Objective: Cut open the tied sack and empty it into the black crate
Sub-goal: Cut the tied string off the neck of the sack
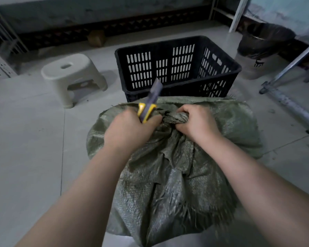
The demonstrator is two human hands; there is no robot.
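A full green woven sack [177,175] lies on the floor right in front of me, its mouth gathered into a tied neck [175,118] at the top. My right hand [196,122] grips that bunched neck. My left hand [130,129] holds a yellow and grey utility knife [150,104] beside the neck, the tool pointing up and away from me. The black slotted crate [221,56] stands just behind the sack with nothing visible inside.
A pale plastic stool [71,73] stands left of the crate. At the right are a bin lined with a black bag [262,47] and slanting metal poles [284,98]. A dark wall base runs along the back of the grey floor.
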